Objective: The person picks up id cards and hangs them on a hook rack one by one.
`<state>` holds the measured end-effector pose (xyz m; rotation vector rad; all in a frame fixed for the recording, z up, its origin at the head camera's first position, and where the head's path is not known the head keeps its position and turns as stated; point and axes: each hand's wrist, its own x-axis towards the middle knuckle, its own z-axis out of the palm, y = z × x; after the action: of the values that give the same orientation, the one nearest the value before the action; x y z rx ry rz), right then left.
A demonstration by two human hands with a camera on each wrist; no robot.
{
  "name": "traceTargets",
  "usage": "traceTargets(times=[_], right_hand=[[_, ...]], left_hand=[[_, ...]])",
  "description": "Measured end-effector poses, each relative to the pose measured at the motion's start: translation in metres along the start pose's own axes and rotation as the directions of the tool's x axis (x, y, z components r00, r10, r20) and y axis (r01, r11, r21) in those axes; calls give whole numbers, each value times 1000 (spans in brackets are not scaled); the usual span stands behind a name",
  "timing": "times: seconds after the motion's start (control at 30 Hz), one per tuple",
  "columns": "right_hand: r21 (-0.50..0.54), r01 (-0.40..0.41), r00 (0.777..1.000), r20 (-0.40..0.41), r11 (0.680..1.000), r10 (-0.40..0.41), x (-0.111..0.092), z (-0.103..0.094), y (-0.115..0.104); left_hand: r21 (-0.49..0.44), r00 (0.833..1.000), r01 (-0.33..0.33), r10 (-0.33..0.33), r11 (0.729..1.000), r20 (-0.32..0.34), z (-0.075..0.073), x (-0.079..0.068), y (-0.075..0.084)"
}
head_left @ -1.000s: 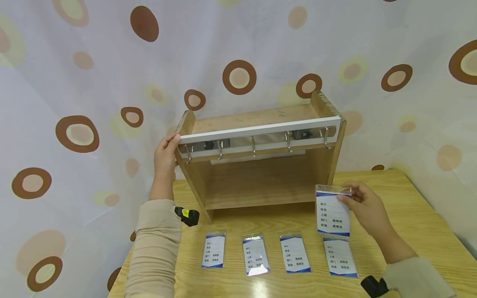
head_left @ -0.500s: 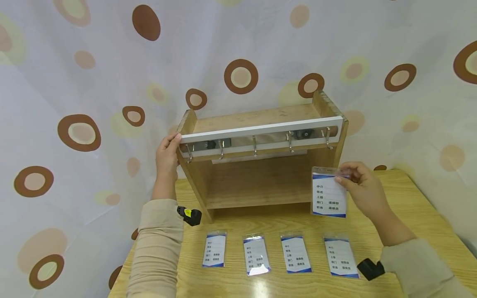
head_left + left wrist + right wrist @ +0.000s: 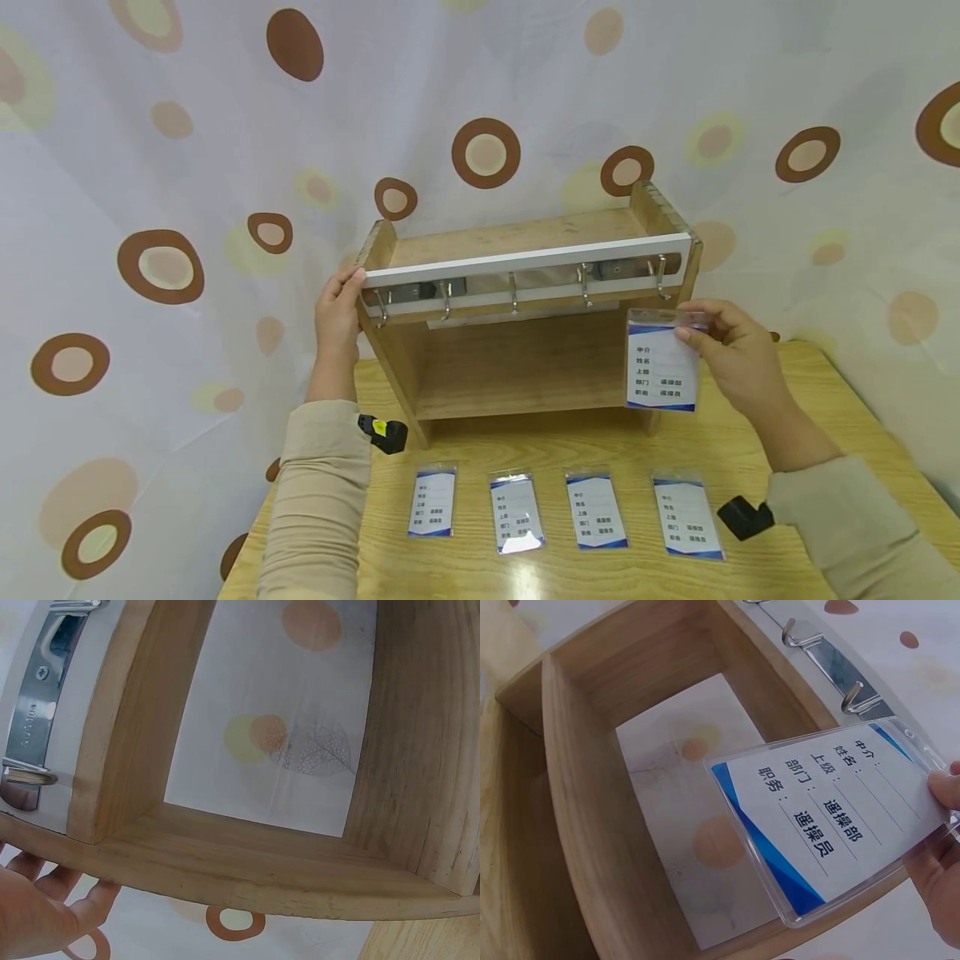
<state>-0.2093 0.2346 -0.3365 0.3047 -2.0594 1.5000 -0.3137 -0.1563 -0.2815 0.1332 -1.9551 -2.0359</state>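
Note:
My right hand (image 3: 738,354) pinches a clear plastic ID badge (image 3: 662,367) by its top right corner, thumb in front. The badge hangs upright before the right side of a wooden shelf (image 3: 517,367), below the rightmost metal hook (image 3: 661,279). In the right wrist view, the badge (image 3: 832,817) shows printed lines and blue corners, close to the hook rail (image 3: 840,671). My left hand (image 3: 337,312) grips the shelf's upper left corner, its thumb at the end of the white hook rail (image 3: 525,254). The left wrist view shows those fingers (image 3: 94,904) at the side panel (image 3: 247,881).
Several more badges lie in a row on the wooden table in front of the shelf, from the left badge (image 3: 432,502) to the right badge (image 3: 687,517). Several hooks line the rail, with nothing hanging on them. A patterned cloth (image 3: 225,125) covers the wall behind.
My right hand has raised the badge from just above the rightmost table badge up toward the hook rail. My left hand has stayed at the shelf corner.

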Motion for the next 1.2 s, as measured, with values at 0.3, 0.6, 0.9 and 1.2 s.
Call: traceTargets(times=[0.3,0.6,0.9,1.2], right_hand=[[-16,-10,1000,-16,1000,10,7,-3,-6],[29,-62,998,-30,998,63,13,-2,-6],[64,-117,992,-28,991,119,16,-2,-5],[10,-185,982,-38,983,185,15,-3,-4]], left_hand=[[-6,1000,6,-7,1000,-11,1,0,0],[1,999,-34,34,999,1,-1,1,-3],[1,998,-55,55,998,-9,1,-1,-2],[-15,999,-48,48,999,1,3,-3,-2]])
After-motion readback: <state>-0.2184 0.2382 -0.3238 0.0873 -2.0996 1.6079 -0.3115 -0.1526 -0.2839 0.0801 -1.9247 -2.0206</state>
